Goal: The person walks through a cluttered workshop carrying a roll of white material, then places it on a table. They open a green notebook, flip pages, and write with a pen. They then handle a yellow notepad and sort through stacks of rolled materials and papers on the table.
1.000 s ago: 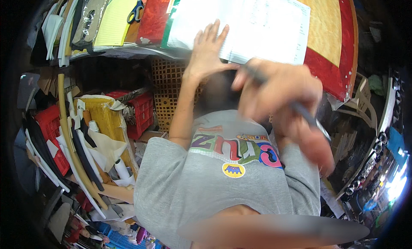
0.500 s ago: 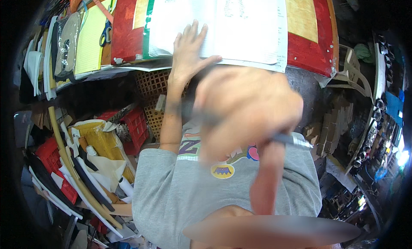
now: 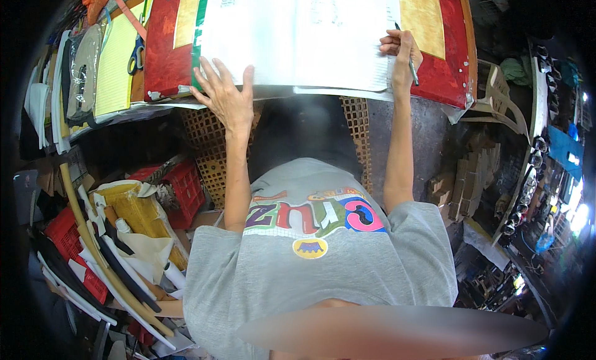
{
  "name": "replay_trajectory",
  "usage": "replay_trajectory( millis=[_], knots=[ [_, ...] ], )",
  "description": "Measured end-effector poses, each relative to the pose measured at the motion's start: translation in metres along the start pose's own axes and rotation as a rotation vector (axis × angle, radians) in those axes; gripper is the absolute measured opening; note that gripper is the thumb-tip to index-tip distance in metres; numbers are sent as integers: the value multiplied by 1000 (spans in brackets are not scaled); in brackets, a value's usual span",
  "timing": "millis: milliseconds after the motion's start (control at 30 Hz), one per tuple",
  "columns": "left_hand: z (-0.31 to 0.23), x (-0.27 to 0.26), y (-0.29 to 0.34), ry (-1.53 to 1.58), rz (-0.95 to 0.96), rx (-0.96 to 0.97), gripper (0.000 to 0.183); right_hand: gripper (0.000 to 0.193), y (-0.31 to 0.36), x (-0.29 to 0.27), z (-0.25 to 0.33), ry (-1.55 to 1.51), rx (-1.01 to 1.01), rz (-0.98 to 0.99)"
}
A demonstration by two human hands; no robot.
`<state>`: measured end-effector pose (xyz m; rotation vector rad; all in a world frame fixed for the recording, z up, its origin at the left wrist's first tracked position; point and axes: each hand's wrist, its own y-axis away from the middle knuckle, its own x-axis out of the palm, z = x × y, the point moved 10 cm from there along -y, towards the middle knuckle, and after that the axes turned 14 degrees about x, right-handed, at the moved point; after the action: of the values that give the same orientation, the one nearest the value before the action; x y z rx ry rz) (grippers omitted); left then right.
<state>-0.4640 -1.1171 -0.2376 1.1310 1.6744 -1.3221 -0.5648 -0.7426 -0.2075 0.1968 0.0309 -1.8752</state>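
An open notebook (image 3: 261, 55) with white pages lies on the red and yellow tabletop (image 3: 167, 55); faint handwriting shows near the top of its pages. Over the notebook's lower left corner and green edge rests my left hand (image 3: 225, 102), fingers spread, holding nothing. My right hand (image 3: 405, 55) is at the notebook's right edge, its fingers closed round a dark pen (image 3: 414, 73). The pen slants, one end pointing down toward me.
To the left on the table are blue-handled scissors (image 3: 136, 55), a yellow lined pad (image 3: 115, 80) and a pink strip (image 3: 129, 15). A beige plastic chair (image 3: 496, 99) stands right of the table. Red crates (image 3: 183, 192) and long curved strips (image 3: 84, 217) crowd the lower left.
My right hand has moved from close in front of my chest out to the notebook's right side, with the pen. My left hand has slid left and toward me, off the page's middle.
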Motion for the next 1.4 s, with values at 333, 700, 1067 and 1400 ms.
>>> replay_trajectory(
  millis=[333,700,1067,1400],
  knots=[
    [-23,1,-14,-8,15,141,50,53,0,0,1,-18,-9,-17],
    [-25,1,-17,70,2,157,47,49,3,6,7,-12,-43,45],
    [-24,2,-16,39,-7,165,47,51,4,6,8,-7,-31,37],
    [-23,2,-17,85,17,137,51,48,4,6,8,9,-32,24]
  ],
)
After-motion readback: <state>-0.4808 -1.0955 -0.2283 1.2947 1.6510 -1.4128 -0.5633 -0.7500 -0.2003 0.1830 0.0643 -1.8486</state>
